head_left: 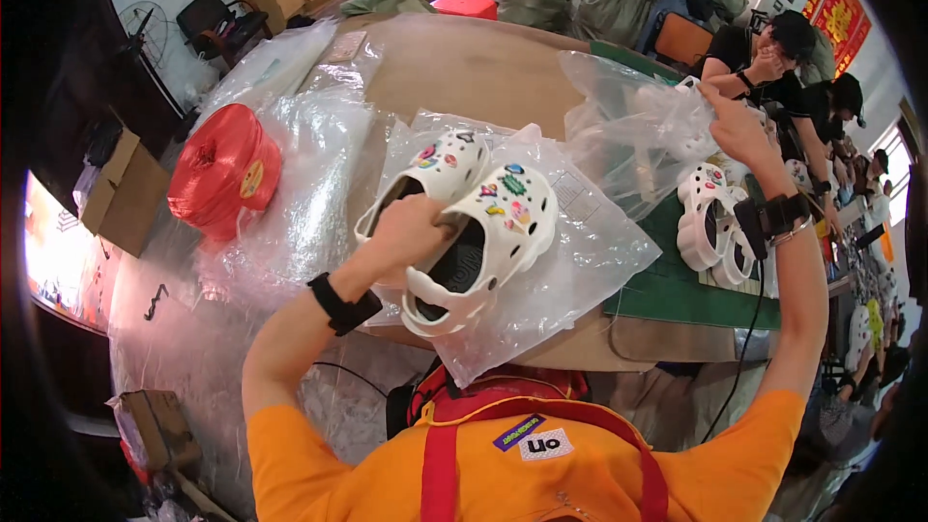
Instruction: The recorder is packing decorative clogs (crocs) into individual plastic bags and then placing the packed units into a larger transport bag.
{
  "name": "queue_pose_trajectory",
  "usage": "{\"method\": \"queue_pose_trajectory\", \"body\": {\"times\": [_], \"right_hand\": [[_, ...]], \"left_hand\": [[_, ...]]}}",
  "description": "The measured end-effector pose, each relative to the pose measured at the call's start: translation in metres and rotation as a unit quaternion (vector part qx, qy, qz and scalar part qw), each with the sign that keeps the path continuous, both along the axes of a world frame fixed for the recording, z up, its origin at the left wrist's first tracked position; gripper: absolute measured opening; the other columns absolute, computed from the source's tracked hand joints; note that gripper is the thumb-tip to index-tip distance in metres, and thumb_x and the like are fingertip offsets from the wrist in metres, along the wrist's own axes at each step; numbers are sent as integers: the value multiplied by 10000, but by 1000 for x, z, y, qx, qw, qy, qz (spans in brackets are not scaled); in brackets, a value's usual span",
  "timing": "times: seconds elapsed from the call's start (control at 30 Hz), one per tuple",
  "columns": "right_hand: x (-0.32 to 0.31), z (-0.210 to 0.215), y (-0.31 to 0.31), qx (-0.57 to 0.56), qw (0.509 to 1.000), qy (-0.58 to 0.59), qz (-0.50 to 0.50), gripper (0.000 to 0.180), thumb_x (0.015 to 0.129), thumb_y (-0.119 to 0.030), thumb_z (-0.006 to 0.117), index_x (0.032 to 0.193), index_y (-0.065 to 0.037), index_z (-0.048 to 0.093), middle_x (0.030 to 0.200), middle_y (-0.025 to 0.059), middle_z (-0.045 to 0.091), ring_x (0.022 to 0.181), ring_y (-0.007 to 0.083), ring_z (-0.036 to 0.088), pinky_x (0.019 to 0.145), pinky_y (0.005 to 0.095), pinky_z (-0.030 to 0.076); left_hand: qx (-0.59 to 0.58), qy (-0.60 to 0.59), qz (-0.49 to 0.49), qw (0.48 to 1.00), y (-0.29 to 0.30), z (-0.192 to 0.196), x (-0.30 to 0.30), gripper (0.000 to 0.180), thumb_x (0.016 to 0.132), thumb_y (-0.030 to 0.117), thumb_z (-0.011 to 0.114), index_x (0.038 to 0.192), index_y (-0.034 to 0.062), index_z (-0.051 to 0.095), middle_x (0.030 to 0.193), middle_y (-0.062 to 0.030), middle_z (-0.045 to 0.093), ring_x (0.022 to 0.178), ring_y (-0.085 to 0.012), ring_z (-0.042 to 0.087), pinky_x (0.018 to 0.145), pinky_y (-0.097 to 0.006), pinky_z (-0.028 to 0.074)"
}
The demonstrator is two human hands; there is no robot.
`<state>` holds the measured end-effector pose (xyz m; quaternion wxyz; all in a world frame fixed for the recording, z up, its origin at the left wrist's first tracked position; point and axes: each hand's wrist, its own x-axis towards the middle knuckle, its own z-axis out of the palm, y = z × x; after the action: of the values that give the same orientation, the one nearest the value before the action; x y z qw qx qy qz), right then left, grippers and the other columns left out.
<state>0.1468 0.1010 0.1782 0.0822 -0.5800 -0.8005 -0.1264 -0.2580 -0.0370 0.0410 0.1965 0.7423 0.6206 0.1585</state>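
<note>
A pair of white clogs (pixel 512 217) with colourful charms on the toes is tilted above the clear plastic bag (pixel 590 261). My left hand (pixel 411 232) is closed around the inner edges of both clogs. My right hand (pixel 742 130) reaches out to the far right with its index finger stretched out, at another white clog (pixel 690 135) partly under clear plastic film (pixel 619 116). Its other fingers are partly hidden. Just below that hand lies a second pair of white clogs (pixel 704 222) on the green mat (pixel 667 295).
A big red roll of plastic twine (pixel 227 172) stands on clear plastic sheeting (pixel 314 155) at the left. Brown cardboard (pixel 435 68) covers the table. Co-workers (pixel 773 48) sit along the right side. A black cable (pixel 749 348) hangs from my right wrist. Cardboard boxes (pixel 126 193) are at the left.
</note>
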Motion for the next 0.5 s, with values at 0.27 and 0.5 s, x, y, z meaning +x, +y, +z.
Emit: {"method": "queue_pose_trajectory", "body": {"times": [0.27, 0.5], "right_hand": [[42, -23, -21, -49, 996, 79, -10, 356, 723, -122, 485, 1060, -71, 589, 925, 182, 619, 852, 325, 593, 751, 379, 455], [71, -42, -32, -1, 984, 140, 111, 321, 638, 43, 424, 901, -29, 594, 954, 148, 578, 959, 311, 531, 835, 367, 415]], "left_hand": [[-122, -357, -27, 926, 0, 23, -26, 256, 705, 86, 595, 937, -18, 620, 801, -42, 629, 732, -116, 556, 670, -263, 450], [36, -11, -134, 990, -5, 4, 26, 229, 710, 181, 602, 893, 49, 636, 795, -158, 617, 748, -296, 600, 684, -373, 458]]}}
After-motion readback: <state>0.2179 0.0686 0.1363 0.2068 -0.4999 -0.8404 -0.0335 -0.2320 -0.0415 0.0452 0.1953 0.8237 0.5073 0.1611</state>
